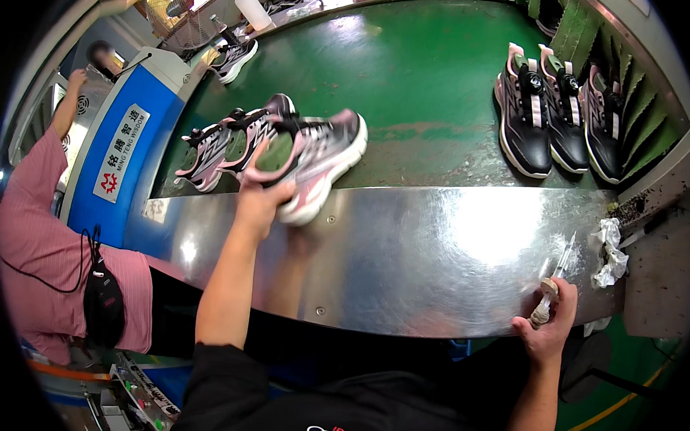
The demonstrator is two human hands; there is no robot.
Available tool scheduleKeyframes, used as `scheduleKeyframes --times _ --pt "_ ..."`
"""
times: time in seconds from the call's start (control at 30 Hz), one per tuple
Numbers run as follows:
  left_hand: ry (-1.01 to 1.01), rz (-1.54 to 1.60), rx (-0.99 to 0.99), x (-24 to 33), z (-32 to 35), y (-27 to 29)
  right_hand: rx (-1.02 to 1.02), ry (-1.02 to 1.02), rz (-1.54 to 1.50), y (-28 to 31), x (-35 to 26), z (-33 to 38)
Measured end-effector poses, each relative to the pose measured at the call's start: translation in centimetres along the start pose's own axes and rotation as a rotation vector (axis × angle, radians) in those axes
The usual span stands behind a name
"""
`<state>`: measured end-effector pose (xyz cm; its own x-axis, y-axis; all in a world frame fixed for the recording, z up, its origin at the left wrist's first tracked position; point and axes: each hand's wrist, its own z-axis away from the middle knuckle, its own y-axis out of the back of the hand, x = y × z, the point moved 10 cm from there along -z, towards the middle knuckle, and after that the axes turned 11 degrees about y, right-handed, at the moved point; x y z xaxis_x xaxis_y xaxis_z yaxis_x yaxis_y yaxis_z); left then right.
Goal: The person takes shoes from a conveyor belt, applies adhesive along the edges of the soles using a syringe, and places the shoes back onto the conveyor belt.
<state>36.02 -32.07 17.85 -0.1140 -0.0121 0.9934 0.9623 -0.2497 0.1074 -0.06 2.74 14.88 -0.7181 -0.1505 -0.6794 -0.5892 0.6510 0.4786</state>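
My left hand [258, 205] is closed around the heel end of a grey, pink and black sneaker [320, 159] with a white sole. The shoe is tilted above the steel edge plate, its toe pointing up and to the right. At the right end of the plate, my right hand [550, 323] grips a slim tool [542, 307] with a pale, rough, knobby handle. A thin shiny shaft seems to stick out from it; its exact kind is unclear. Just left of the held shoe, more sneakers [205, 155] of the same style rest on the green belt.
Several black and pink sneakers [524, 123] stand at the belt's [413, 72] right side, by green hanging strips [635, 105]. Crumpled white paper [610, 254] lies on the steel plate [405, 257]. Another sneaker [234, 60] sits far left. A person in pink [43, 256] stands beside the blue machine [125, 144].
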Motion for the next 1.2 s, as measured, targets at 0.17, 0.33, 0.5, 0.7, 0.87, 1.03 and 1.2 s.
scheduleKeyframes --times 0.17,0.33,0.5,0.7,0.87,1.03,1.2 --pt "-0.199 -0.375 -0.215 1.4 12.0 -4.4 0.002 -0.13 -0.186 0.1 1.1 0.5" --pt "0.228 0.091 -0.495 -1.9 15.2 -6.9 -0.034 -0.246 -0.277 0.5 1.2 1.6" --pt "0.306 0.142 -0.196 -4.3 3.2 -3.4 0.01 -0.334 -0.28 2.5 0.6 2.4" --pt "0.336 -0.44 -0.291 -6.0 -2.8 -6.0 -0.004 -0.322 -0.192 3.0 -1.7 1.8" --pt "0.244 0.199 -0.381 0.5 1.4 -10.5 -0.06 -0.22 -0.15 2.5 -4.1 1.5" --pt "-0.015 0.515 -0.557 7.9 5.8 -13.5 0.011 -0.3 -0.35 2.6 -5.7 0.2" --pt "0.135 0.813 -0.663 4.0 7.4 -13.6 0.014 -0.117 -0.751 -0.1 -11.2 -4.8"
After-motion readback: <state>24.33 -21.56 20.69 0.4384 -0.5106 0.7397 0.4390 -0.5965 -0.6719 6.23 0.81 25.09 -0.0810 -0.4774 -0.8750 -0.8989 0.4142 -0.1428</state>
